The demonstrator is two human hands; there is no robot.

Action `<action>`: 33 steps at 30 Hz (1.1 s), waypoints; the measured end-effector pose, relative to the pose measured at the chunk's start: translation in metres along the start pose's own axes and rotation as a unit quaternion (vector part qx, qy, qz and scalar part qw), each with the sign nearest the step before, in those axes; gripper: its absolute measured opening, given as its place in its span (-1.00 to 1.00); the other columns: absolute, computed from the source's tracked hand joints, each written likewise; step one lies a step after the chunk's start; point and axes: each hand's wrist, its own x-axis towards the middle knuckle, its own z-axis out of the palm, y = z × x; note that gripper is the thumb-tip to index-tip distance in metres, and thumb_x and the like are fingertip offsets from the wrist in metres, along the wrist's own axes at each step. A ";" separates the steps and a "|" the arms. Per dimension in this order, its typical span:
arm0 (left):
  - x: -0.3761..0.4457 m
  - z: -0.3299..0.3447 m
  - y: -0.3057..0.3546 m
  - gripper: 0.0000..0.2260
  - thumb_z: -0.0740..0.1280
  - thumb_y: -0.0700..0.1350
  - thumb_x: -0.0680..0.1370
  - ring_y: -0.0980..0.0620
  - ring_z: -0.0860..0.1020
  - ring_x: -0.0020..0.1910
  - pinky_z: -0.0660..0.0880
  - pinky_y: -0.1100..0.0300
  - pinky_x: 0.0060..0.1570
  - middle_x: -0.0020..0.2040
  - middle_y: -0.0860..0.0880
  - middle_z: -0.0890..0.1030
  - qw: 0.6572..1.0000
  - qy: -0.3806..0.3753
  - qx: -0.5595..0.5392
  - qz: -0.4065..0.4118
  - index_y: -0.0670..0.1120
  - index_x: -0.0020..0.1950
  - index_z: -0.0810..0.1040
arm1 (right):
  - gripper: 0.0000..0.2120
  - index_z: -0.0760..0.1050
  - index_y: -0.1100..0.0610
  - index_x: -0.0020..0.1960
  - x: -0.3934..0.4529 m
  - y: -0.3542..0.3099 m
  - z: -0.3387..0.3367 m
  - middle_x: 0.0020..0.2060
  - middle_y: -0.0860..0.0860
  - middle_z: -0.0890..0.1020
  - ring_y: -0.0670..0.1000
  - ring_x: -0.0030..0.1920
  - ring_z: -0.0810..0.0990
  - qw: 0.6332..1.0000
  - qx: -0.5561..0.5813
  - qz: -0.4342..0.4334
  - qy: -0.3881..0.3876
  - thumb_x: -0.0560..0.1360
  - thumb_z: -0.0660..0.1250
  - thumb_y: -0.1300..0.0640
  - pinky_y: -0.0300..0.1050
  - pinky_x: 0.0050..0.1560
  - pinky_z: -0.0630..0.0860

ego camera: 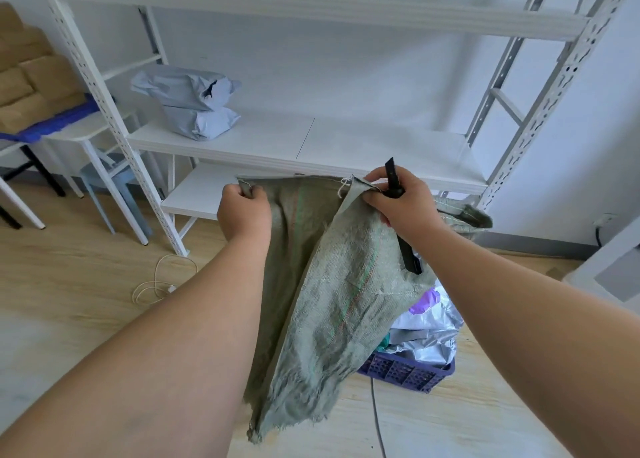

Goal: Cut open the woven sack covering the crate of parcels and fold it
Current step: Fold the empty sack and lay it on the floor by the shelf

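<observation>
We hold the woven sack (332,284) up, off the crate (405,371) of parcels (429,322): folding is under way. Left hand (244,211) pinches one top corner; right hand (403,204) pinches the other while gripping the cutter (398,194). Next, we judge, bring the corners together.

Your sack (325,284) hangs before the shelving (346,146), with the crate (408,374) of parcels (429,329) on the floor behind it at right; 2 packages (194,107) sit stacked on the shelf's left end.
</observation>
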 end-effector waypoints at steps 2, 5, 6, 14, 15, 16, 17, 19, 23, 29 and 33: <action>0.003 -0.007 -0.002 -0.83 0.27 -0.07 0.55 0.10 0.35 -0.41 0.19 0.19 -0.45 -0.36 0.04 0.39 1.000 0.018 0.006 -0.012 -0.12 -0.14 0.36 | -0.80 0.52 -0.07 -0.14 0.001 -0.001 0.005 -0.20 -0.07 0.61 -0.11 -0.53 0.44 1.000 -0.015 -0.007 -0.006 0.45 0.41 0.23 -0.24 -0.44 0.41; 0.007 -0.015 -0.005 -0.83 0.26 -0.07 0.55 0.03 0.34 -0.41 0.20 0.16 -0.40 -0.38 0.04 0.37 0.999 0.033 -0.003 -0.026 -0.13 -0.15 0.33 | -0.71 0.50 -0.03 -0.24 0.003 -0.005 0.013 -0.03 -0.07 0.67 -0.13 -0.53 0.42 1.000 0.013 -0.009 -0.018 0.43 0.30 0.37 -0.25 -0.46 0.39; 0.008 -0.018 -0.006 -0.82 0.26 -0.06 0.55 0.02 0.33 -0.41 0.19 0.15 -0.38 -0.38 0.04 0.37 0.999 0.035 -0.005 -0.031 -0.13 -0.14 0.34 | -0.68 0.50 -0.01 -0.28 0.003 -0.007 0.015 -0.01 -0.07 0.68 -0.12 -0.53 0.41 0.999 0.028 -0.007 -0.025 0.42 0.26 0.40 -0.26 -0.46 0.37; -0.013 -0.012 0.015 -0.81 0.37 0.01 0.51 -0.04 0.48 -0.23 0.33 0.18 -0.30 -0.27 0.03 0.51 0.995 -0.078 -0.025 0.051 -0.07 -0.15 0.44 | -0.73 0.54 -0.04 -0.15 0.001 -0.009 0.035 -0.32 -0.15 0.58 -0.17 -0.46 0.42 0.997 -0.041 -0.029 -0.061 0.40 0.31 0.35 -0.28 -0.40 0.37; -0.017 -0.009 0.021 -0.84 0.39 -0.02 0.51 -0.06 0.53 -0.17 0.40 0.17 -0.23 -0.19 -0.01 0.58 0.986 -0.138 -0.033 0.082 -0.09 -0.09 0.51 | -0.70 0.53 -0.05 -0.07 0.002 -0.010 0.038 -0.26 -0.12 0.60 -0.18 -0.44 0.44 0.995 -0.050 -0.031 -0.075 0.40 0.32 0.35 -0.30 -0.39 0.39; -0.021 -0.006 0.025 -0.88 0.40 -0.10 0.51 -0.06 0.57 -0.11 0.45 0.17 -0.13 -0.10 -0.06 0.63 0.973 -0.200 -0.040 0.106 -0.11 -0.01 0.56 | -0.66 0.52 -0.07 0.01 0.002 -0.010 0.041 -0.22 -0.09 0.60 -0.18 -0.41 0.47 0.994 -0.058 -0.033 -0.083 0.40 0.33 0.34 -0.32 -0.40 0.40; -0.025 -0.005 0.029 -0.86 0.38 -0.23 0.52 -0.06 0.59 -0.06 0.47 0.25 -0.08 -0.03 -0.08 0.65 0.959 -0.250 -0.037 0.128 -0.13 0.06 0.59 | -0.61 0.50 -0.08 0.09 0.002 -0.011 0.043 -0.20 -0.09 0.60 -0.17 -0.38 0.48 0.994 -0.070 -0.037 -0.079 0.40 0.34 0.33 -0.37 -0.41 0.40; -0.032 -0.003 0.033 -0.68 0.23 -0.39 0.53 0.01 0.55 -0.23 0.39 0.48 -0.34 -0.10 -0.05 0.61 0.940 -0.301 0.002 0.159 -0.10 0.17 0.60 | -0.50 0.42 -0.10 0.25 0.004 -0.012 0.043 -0.20 -0.11 0.58 -0.15 -0.31 0.52 0.993 -0.098 -0.046 -0.051 0.40 0.36 0.29 -0.47 -0.41 0.36; -0.035 -0.005 0.034 -0.70 0.18 -0.24 0.62 0.13 0.37 -0.44 0.26 0.46 -0.54 -0.21 -0.02 0.52 0.939 -0.330 -0.012 0.095 -0.05 0.30 0.54 | -0.57 0.49 -0.09 0.20 0.010 -0.013 0.038 -0.20 -0.09 0.62 -0.05 -0.23 0.57 0.986 -0.153 -0.028 -0.058 0.40 0.38 0.24 -0.28 -0.30 0.41; -0.027 -0.016 0.014 -0.30 0.29 0.39 0.38 0.01 0.40 0.30 0.29 0.13 0.20 0.27 0.11 0.46 0.902 -0.430 0.012 0.022 0.06 0.42 0.39 | -0.85 0.46 -0.04 -0.06 0.021 -0.020 0.033 -0.27 -0.17 0.54 -0.17 -0.32 0.48 0.991 -0.129 -0.044 0.005 0.47 0.34 0.18 -0.25 -0.38 0.34; -0.032 -0.006 -0.020 -0.64 0.44 0.05 0.48 0.00 0.56 0.08 0.47 0.15 0.02 0.08 0.03 0.61 0.915 -0.390 0.099 0.039 -0.06 0.22 0.54 | -0.78 0.50 -0.06 0.07 0.028 -0.028 0.033 -0.13 -0.13 0.60 -0.09 -0.19 0.56 0.995 -0.092 -0.043 -0.020 0.49 0.35 0.20 -0.12 -0.14 0.50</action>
